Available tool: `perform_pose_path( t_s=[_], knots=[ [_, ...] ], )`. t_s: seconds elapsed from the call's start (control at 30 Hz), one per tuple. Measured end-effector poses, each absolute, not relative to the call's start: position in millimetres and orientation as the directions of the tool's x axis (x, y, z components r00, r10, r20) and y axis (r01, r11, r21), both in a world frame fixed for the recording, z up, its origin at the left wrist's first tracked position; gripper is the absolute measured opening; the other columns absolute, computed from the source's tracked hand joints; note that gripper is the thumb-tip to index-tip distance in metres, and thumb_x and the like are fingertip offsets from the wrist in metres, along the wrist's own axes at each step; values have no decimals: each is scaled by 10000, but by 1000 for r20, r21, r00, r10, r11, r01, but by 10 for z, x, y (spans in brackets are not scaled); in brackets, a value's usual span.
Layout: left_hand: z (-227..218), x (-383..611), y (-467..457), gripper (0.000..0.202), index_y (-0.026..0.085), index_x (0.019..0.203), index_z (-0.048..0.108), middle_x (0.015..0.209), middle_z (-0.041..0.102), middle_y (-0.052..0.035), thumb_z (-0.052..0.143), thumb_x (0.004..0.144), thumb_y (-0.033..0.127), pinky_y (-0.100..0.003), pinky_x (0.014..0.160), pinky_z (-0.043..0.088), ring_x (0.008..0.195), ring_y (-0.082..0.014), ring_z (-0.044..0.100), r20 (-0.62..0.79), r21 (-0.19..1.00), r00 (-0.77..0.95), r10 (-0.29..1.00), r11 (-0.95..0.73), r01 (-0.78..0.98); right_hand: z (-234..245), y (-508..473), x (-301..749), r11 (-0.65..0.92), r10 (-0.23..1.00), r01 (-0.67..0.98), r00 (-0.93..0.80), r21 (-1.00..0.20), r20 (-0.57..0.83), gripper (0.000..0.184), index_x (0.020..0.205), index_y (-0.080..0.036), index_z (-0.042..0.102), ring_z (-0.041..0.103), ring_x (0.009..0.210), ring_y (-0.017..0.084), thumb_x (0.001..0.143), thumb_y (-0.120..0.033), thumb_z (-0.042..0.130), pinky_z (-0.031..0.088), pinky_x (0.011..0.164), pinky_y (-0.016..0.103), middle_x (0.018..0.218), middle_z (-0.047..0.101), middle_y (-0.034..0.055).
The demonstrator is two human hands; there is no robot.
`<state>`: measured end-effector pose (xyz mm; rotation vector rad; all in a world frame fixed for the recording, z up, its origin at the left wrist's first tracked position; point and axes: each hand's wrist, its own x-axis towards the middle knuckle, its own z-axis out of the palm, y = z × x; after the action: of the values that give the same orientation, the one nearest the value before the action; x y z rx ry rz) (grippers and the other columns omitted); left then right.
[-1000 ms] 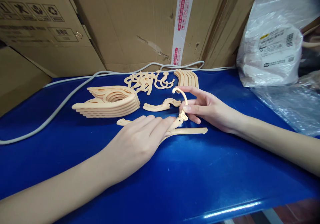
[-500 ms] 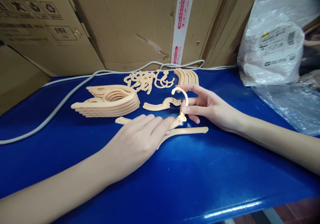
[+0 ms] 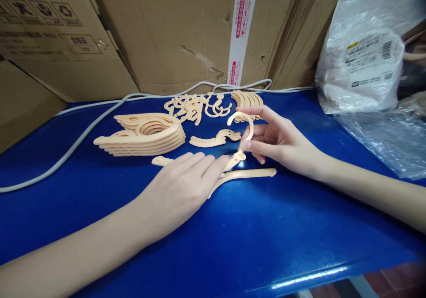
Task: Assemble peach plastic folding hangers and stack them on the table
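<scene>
My left hand [image 3: 186, 180] is closed over a cream plastic hanger arm [image 3: 162, 160], whose ends stick out on both sides. Between thumb and fingers of my right hand [image 3: 278, 140] is a curved hanger hook [image 3: 250, 127], its base touching the right end of that arm. Another loose hanger arm [image 3: 248, 174] lies on the blue tabletop just beyond my left fingers, partly hidden by them. Behind my hands lies a pair of short curved hanger pieces [image 3: 209, 142].
A stack of folded hangers [image 3: 143, 136] sits at left. Farther back are a heap of loose hooks [image 3: 189, 107] and a row of hanger arms [image 3: 248, 98]. A white cable [image 3: 128, 97] runs before the cardboard boxes [image 3: 186, 32]. Plastic bags [image 3: 362, 67] lie at right.
The hook in my right hand has turned slightly, and its base has shifted a little left and down against the arm. My left hand stays almost in place.
</scene>
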<state>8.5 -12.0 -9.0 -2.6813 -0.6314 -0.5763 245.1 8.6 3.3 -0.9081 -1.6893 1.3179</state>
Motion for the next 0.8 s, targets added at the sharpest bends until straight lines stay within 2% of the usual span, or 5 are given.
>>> perform_pose_path(
  t_s=[0.43,0.6,0.8],
  knots=[
    [-67,113,-119,381,67,1216,612,815,667,-63,301,996,70,-340,635,442,689,-215,610,397,-253,832,388,-825,506,58,19,2411,190,916,186,-387,-964,106,522,1333,-244,393,502,470,78,879,-234,649,423,417,246,820,649,-15],
    [-62,113,-123,390,65,1233,615,813,668,-67,303,1000,80,-330,631,432,680,-209,603,394,-255,832,391,-823,508,52,11,2403,177,920,178,-379,-968,98,526,1333,-263,395,508,449,76,875,-225,652,414,396,246,826,648,-16],
    [-72,92,-115,397,63,1239,617,810,673,-67,300,1000,81,-332,624,432,679,-210,606,410,-265,828,382,-819,509,39,-4,2385,114,922,111,-383,-987,63,574,1361,-231,369,500,415,64,870,-241,667,382,349,230,825,643,-11]
  ],
)
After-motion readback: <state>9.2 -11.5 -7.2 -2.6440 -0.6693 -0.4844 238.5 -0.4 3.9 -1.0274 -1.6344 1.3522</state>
